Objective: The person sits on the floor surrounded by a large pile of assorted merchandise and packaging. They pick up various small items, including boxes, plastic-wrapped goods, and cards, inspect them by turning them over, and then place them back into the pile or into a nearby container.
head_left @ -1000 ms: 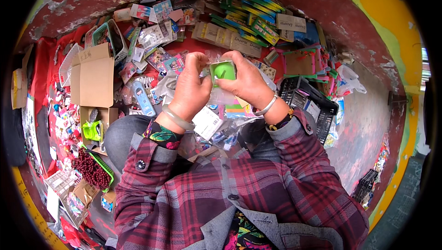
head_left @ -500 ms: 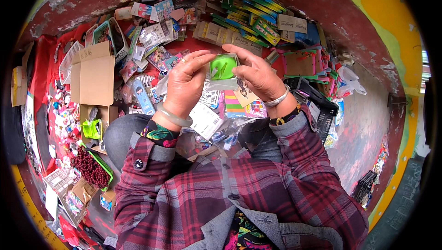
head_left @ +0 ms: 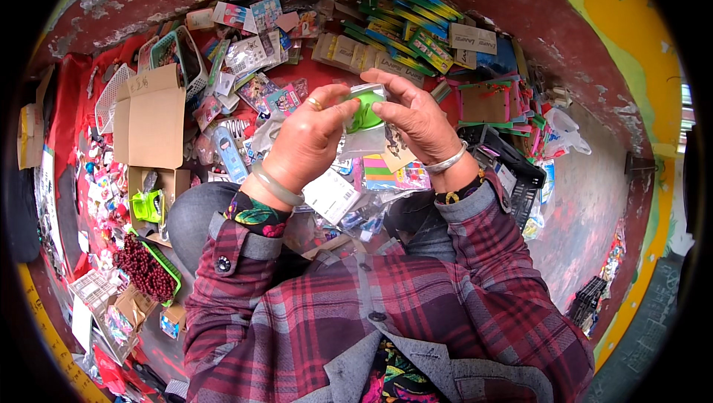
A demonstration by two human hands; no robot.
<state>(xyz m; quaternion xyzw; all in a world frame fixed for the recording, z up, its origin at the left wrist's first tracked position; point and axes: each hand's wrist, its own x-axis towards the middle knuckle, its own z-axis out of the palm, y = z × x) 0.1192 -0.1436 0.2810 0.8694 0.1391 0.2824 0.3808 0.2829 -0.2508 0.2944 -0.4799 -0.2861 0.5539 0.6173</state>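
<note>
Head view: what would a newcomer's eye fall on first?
Probably the bright green thing held up between the left hand and right hand, just above the picture's middle. Next, the pile of slim yellow-and-green boxes near the wall at the top, then the dark red beads in a green tray at lower left.

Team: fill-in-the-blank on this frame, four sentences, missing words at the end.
1. The small item between the left hand and the right hand is bright ____.
2. The gold ring is on the person's ____ hand.
3. The beads in the green tray are dark ____.
4. The open brown box is made of ____.

Missing words: green; left; red; cardboard.
</note>
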